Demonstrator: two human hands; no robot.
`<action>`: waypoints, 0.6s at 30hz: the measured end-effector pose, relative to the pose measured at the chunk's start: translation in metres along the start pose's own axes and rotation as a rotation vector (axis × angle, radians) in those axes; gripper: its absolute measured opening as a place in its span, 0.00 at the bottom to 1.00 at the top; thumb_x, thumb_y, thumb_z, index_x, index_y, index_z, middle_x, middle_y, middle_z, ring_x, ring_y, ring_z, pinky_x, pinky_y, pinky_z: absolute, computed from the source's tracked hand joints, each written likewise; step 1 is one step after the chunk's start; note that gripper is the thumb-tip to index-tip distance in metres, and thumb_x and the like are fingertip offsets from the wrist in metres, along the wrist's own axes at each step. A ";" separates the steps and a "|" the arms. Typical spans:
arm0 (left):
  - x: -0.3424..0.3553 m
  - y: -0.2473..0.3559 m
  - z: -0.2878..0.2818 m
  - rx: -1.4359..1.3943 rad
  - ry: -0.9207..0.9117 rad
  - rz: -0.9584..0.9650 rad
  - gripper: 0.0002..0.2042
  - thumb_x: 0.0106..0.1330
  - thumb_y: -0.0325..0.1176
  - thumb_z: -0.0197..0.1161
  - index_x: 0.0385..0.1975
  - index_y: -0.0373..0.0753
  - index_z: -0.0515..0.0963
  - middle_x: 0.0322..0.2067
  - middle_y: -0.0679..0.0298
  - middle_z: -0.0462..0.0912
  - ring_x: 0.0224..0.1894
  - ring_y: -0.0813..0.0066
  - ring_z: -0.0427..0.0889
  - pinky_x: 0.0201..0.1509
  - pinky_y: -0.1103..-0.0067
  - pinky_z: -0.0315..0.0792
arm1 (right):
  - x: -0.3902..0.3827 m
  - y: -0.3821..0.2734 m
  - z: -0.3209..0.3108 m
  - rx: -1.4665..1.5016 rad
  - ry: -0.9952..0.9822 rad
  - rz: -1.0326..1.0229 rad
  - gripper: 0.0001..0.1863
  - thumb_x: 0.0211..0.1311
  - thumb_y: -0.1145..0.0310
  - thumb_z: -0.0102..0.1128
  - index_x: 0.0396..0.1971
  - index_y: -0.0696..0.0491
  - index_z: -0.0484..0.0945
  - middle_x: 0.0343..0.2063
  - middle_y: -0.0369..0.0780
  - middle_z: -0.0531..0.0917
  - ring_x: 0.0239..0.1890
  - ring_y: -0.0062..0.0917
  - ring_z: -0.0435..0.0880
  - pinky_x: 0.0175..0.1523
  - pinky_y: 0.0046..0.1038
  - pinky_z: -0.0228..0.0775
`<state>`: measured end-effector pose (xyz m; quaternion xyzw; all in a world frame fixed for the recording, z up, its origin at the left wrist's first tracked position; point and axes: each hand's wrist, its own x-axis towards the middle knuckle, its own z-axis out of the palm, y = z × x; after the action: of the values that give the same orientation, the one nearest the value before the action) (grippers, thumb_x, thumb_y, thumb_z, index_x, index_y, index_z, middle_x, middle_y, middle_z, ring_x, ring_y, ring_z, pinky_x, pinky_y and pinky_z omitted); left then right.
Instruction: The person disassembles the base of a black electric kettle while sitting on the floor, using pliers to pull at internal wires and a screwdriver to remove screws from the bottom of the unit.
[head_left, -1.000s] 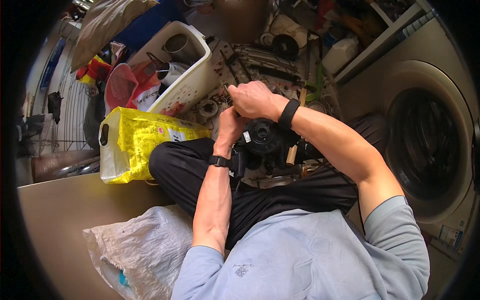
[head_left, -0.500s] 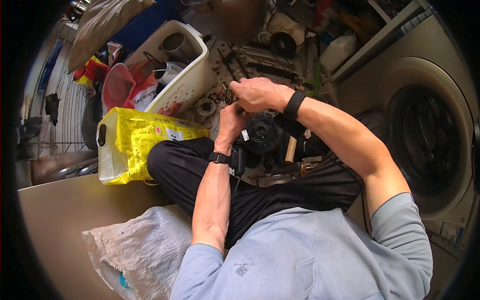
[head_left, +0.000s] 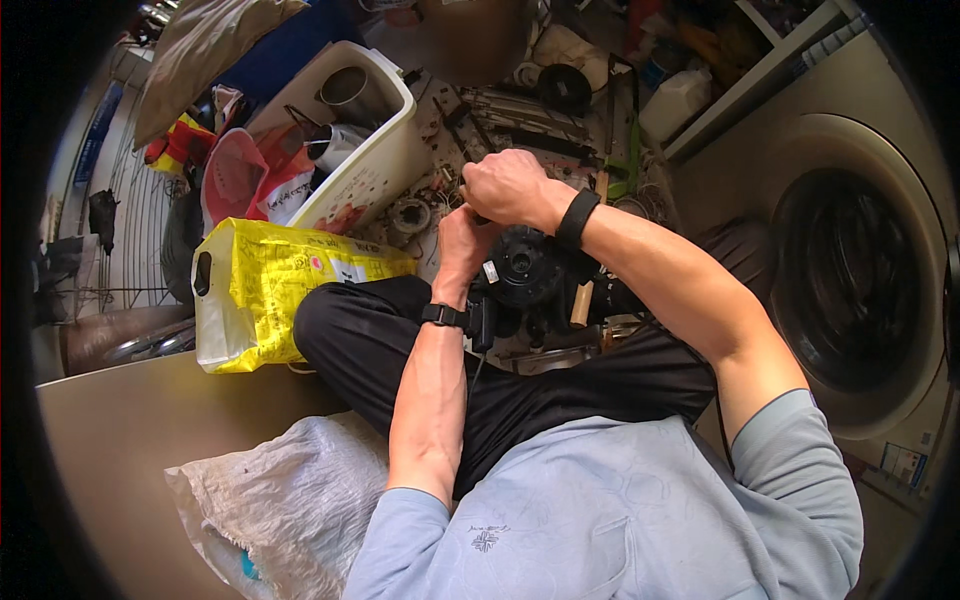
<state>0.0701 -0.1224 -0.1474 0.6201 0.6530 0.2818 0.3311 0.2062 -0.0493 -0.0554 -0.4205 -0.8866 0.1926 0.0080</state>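
My left hand (head_left: pixel 464 245) is closed, its fingers curled in beneath my right hand (head_left: pixel 510 188), which is closed as well. The two touch each other; whatever is between the fingers is hidden by the backs of the hands. Just below them sits a round black machine part (head_left: pixel 522 264) with a raised hub and a small white label, standing between my crossed legs. Beside it, to the right, a light wooden handle (head_left: pixel 581 304) points upward. A white ring-shaped part (head_left: pixel 410 216) lies on the floor left of my hands.
Left of me are a yellow plastic bag (head_left: pixel 265 300) and a white bin (head_left: pixel 390 150) with metal cans. Metal rods (head_left: pixel 530 112) and a black disc (head_left: pixel 565 90) lie beyond my hands. A front-loading washing machine (head_left: pixel 815 150) stands right; a white woven sack (head_left: pixel 290 490) lies lower left.
My right wrist and forearm have shifted slightly left and down, and the right hand has turned a little over the left. My left hand stays nearly in place.
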 end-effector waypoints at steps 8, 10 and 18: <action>0.002 -0.016 -0.004 -0.072 -0.008 0.061 0.13 0.61 0.35 0.76 0.41 0.34 0.88 0.35 0.48 0.91 0.39 0.57 0.92 0.44 0.67 0.80 | -0.003 0.004 0.008 0.113 0.136 -0.102 0.13 0.64 0.64 0.61 0.37 0.60 0.81 0.31 0.55 0.89 0.39 0.52 0.90 0.45 0.50 0.81; 0.003 -0.023 -0.002 0.016 0.014 0.057 0.13 0.61 0.33 0.75 0.42 0.33 0.88 0.35 0.48 0.91 0.39 0.60 0.92 0.45 0.68 0.80 | -0.006 -0.003 0.006 0.091 0.129 0.008 0.14 0.63 0.64 0.61 0.41 0.61 0.79 0.35 0.56 0.88 0.41 0.53 0.90 0.45 0.50 0.81; 0.005 -0.030 -0.003 0.037 -0.030 -0.011 0.13 0.60 0.36 0.76 0.40 0.35 0.88 0.35 0.46 0.89 0.40 0.50 0.90 0.44 0.66 0.80 | -0.005 0.005 0.011 0.111 0.230 -0.150 0.14 0.67 0.61 0.60 0.34 0.58 0.76 0.25 0.53 0.86 0.33 0.54 0.88 0.40 0.53 0.79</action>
<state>0.0493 -0.1197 -0.1693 0.6268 0.6564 0.2586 0.3308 0.2113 -0.0541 -0.0663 -0.3714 -0.8967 0.1908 0.1469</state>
